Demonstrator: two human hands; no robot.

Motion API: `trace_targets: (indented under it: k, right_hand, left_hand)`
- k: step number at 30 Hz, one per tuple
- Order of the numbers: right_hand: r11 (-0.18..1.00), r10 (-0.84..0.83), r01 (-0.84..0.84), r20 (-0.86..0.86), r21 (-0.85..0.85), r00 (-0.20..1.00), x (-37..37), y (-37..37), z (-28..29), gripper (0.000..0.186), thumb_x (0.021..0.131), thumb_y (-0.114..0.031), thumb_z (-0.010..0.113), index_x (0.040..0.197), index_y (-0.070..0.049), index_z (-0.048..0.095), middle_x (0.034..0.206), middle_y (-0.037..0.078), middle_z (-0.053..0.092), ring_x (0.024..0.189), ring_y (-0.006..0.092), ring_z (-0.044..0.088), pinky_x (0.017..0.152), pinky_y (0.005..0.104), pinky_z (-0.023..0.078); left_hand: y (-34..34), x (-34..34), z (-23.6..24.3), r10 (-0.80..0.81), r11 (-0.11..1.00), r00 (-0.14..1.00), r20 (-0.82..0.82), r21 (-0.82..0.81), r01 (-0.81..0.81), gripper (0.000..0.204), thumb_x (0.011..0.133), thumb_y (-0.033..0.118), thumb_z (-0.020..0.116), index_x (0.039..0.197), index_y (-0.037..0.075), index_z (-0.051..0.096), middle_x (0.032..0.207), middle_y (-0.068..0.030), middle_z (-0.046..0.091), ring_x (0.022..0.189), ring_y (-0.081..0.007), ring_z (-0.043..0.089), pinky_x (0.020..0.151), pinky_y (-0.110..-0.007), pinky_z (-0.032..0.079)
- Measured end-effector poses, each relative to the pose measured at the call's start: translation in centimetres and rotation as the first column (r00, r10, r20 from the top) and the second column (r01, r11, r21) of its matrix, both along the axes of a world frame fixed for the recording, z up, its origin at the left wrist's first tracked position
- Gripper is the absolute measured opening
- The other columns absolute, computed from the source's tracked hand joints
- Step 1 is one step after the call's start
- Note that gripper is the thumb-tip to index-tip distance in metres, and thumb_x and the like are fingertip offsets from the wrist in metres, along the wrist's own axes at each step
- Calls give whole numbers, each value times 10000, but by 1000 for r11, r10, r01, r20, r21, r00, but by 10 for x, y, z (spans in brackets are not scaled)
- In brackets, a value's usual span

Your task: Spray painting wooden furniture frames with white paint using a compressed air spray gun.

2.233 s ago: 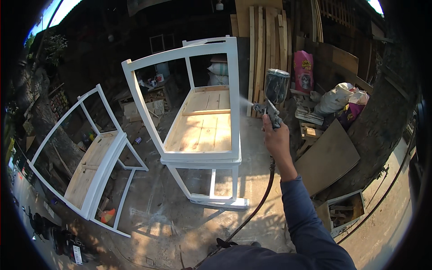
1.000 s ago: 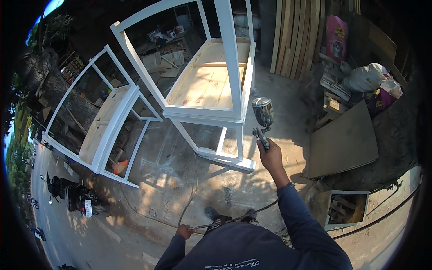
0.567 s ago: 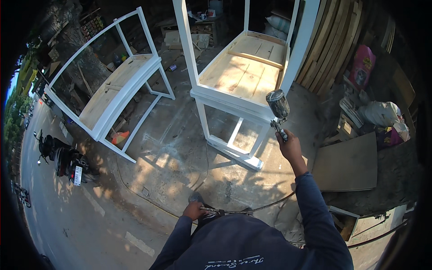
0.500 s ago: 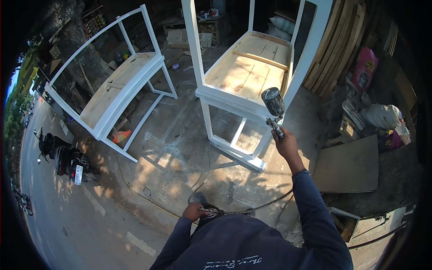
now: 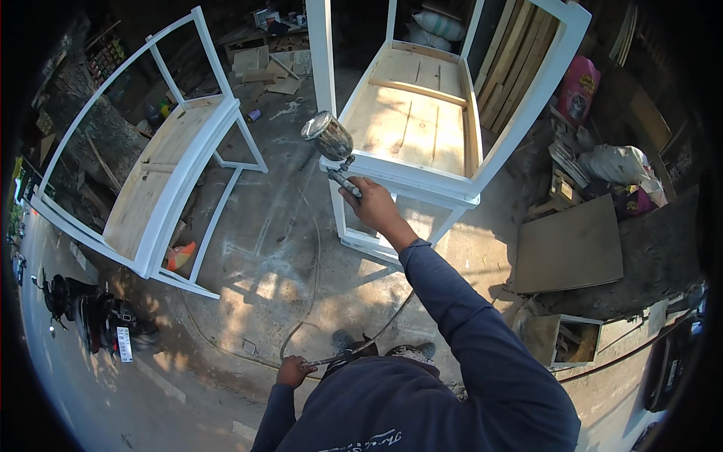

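Note:
My right hand [image 5: 370, 205] is closed round the handle of a paint spray gun [image 5: 331, 139], whose paint-smeared cup sits on top. The gun is at the near left corner of a tall white-painted wooden frame [image 5: 410, 177] with a bare wood panel [image 5: 410, 113] inside it. Whether the gun touches the frame, I cannot tell. Low by my waist, my left hand [image 5: 294, 371] is wrapped round a thin air hose [image 5: 325, 361], which runs across my front.
A second white wooden frame [image 5: 184, 200] stands to the left, beside a tree trunk [image 5: 102, 143]. A parked motorcycle [image 5: 90, 316] is at the road's edge. On the right are a brown board [image 5: 570, 245], white sacks [image 5: 617, 166] and an open box [image 5: 576, 340]. Planks [image 5: 520, 68] lean behind.
My right hand has swung the spray gun leftward, from the frame's right side to its near left corner. The view has shifted, and my left hand now shows farther left with the hose.

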State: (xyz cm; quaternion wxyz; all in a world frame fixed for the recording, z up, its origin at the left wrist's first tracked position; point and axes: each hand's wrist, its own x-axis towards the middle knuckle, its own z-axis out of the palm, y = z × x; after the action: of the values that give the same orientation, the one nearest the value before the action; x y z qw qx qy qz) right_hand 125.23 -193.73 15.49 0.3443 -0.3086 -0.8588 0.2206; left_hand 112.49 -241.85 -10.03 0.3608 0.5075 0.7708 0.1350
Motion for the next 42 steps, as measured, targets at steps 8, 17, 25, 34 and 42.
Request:
trace_targets:
  k: [8, 17, 25, 34, 42]
  right_hand:
    - [954, -292, 297, 97, -36, 951, 115, -14, 15, 322, 956, -330, 694, 1118, -52, 679, 987, 207, 713, 865, 445, 681, 740, 488, 543]
    - [716, -698, 677, 149, 171, 701, 305, -45, 33, 273, 955, -276, 699, 1092, -40, 680, 980, 212, 701, 890, 432, 670, 754, 489, 530]
    - [810, -586, 586, 27, 10, 810, 211, -33, 36, 237, 946, -211, 716, 1047, 1, 683, 848, 250, 673, 756, 457, 646, 660, 436, 511]
    - [942, -285, 267, -65, -206, 956, 3, -11, 25, 372, 963, -339, 698, 1081, 14, 689, 759, 253, 678, 702, 428, 676, 638, 449, 512]
    - [937, -349, 313, -361, -157, 865, -57, -25, 118, 320, 1009, -316, 655, 1036, 3, 671, 645, 158, 597, 546, 256, 535, 573, 390, 459]
  left_hand:
    - [63, -35, -7, -137, 990, 991, -4, 15, 137, 528, 775, 511, 823, 942, 20, 723, 958, -194, 669, 1009, -393, 601, 883, -488, 488]
    - [148, -24, 14, -314, 949, 944, 102, 13, 314, 468, 790, 493, 818, 945, 60, 730, 986, -180, 662, 1044, -380, 598, 895, -478, 489]
    - [154, -45, 25, -393, 914, 918, 53, -93, 396, 504, 809, 519, 801, 984, 52, 727, 1007, -179, 666, 1065, -354, 607, 899, -474, 499]
    - [42, -86, -5, -88, 984, 996, 9, -156, 88, 573, 809, 566, 780, 1039, 42, 743, 1005, -209, 684, 1047, -393, 626, 907, -495, 506]
    - [-20, -78, -19, 129, 991, 991, 22, -45, -128, 560, 805, 588, 768, 982, 56, 767, 919, -212, 716, 925, -401, 683, 815, -496, 534]
